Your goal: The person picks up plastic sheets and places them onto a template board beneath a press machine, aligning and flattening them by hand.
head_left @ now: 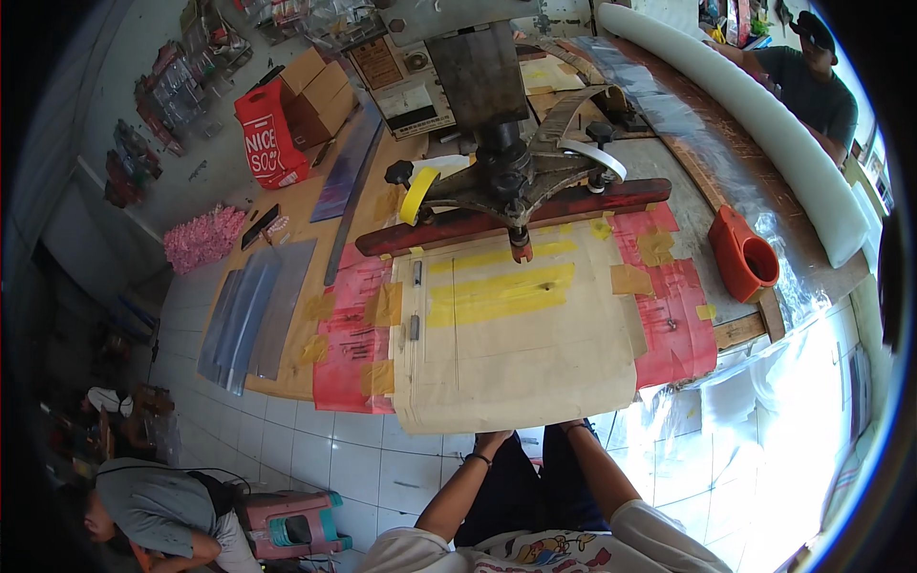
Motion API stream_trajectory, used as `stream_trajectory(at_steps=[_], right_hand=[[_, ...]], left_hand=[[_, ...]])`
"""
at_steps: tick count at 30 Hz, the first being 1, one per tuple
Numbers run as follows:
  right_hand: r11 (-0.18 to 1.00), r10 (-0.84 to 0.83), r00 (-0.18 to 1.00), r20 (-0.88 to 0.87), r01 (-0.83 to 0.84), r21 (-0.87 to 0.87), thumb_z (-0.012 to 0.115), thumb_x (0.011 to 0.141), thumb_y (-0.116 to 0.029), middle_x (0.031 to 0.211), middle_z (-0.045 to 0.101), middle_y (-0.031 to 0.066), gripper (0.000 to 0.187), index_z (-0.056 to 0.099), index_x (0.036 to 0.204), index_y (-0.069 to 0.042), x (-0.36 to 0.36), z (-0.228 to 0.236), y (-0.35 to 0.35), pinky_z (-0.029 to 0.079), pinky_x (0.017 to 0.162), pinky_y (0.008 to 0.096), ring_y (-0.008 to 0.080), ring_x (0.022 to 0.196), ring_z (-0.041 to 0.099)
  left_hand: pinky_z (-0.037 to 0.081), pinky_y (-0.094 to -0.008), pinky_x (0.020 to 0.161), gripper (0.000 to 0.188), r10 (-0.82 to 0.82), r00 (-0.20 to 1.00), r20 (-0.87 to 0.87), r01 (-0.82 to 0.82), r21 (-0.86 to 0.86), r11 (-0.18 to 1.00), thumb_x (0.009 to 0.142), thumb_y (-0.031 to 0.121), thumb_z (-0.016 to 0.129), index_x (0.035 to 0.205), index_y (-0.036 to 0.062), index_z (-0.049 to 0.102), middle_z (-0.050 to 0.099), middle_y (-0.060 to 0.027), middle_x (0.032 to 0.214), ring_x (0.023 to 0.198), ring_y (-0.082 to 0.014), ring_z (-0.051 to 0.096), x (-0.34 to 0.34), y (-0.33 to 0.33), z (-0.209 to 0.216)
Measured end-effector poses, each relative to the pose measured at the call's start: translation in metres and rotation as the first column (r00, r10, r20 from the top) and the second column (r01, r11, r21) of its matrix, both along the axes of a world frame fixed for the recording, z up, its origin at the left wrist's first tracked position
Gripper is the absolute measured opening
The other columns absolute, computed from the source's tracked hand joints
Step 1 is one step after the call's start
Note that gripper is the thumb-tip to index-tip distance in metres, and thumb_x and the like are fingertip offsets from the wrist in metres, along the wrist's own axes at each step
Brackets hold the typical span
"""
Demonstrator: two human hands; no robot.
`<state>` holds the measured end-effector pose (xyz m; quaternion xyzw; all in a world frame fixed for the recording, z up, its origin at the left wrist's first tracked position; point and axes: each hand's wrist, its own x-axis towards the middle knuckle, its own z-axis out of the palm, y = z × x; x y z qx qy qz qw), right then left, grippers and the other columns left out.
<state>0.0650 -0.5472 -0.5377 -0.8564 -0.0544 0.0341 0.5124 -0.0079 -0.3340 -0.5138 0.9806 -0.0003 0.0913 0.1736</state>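
A beige cardboard sheet [516, 353] with yellow tape strips lies over a red taped work surface [673, 315] below a dark metal press machine [501, 181]. My left hand [492, 439] reaches under the sheet's near edge, fingers hidden below the board. My right hand [571, 427] is also at that near edge, mostly hidden under it, so what the fingers do cannot be seen. A yellow tape roll [418, 194] hangs on the machine's left arm.
An orange plastic scoop-like container [745, 256] sits on the right of the table. Grey metal sheets [250, 315] lie at left, with cardboard boxes [320, 91] and a red bag [267, 134] behind. A person sits at lower left [153, 511], another at upper right [817, 86]. A long white foam roll [755, 115] lies at right.
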Motion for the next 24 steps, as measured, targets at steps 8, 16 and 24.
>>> stream_trajectory(at_steps=[8, 16, 24], right_hand=[[0.858, 0.166, 0.973, -0.161, -0.224, -0.463, 0.060, 0.090, -0.048, 0.144, 0.057, 0.0146, 0.056, 0.062, 0.136, -0.018, -0.003, 0.017, 0.005, 0.035, 0.115, 0.0559, 0.0384, 0.138, 0.048], [0.828, 0.106, 0.968, -0.227, -0.213, -0.519, 0.064, 0.084, -0.054, 0.145, 0.057, 0.0131, 0.063, 0.061, 0.137, -0.020, -0.005, 0.054, 0.027, 0.038, 0.105, 0.0658, 0.0383, 0.137, 0.048], [0.905, 0.138, 0.990, -0.021, -0.135, -0.403, 0.060, 0.089, -0.055, 0.148, 0.055, 0.0120, 0.063, 0.060, 0.140, -0.018, 0.002, -0.029, -0.007, 0.036, 0.109, 0.0660, 0.0364, 0.140, 0.046]], left_hand=[[0.055, -0.0521, 0.088, 0.050, 0.167, 0.883, -0.438, -0.202, -0.034, 0.979, 0.087, 0.053, 0.064, 0.121, 0.0169, 0.071, 0.071, -0.0144, 0.119, 0.109, -0.0384, 0.067, -0.009, 0.002, 0.040], [0.055, -0.0475, 0.093, 0.053, 0.096, 0.806, -0.583, -0.030, 0.121, 0.992, 0.094, 0.052, 0.056, 0.132, 0.0155, 0.063, 0.068, -0.0117, 0.129, 0.116, -0.0353, 0.065, -0.016, 0.035, 0.010], [0.049, -0.0494, 0.105, 0.065, 0.137, 0.840, -0.524, -0.192, -0.052, 0.980, 0.091, 0.058, 0.059, 0.142, 0.0166, 0.057, 0.059, -0.0158, 0.143, 0.129, -0.0387, 0.057, -0.003, 0.002, 0.058]])
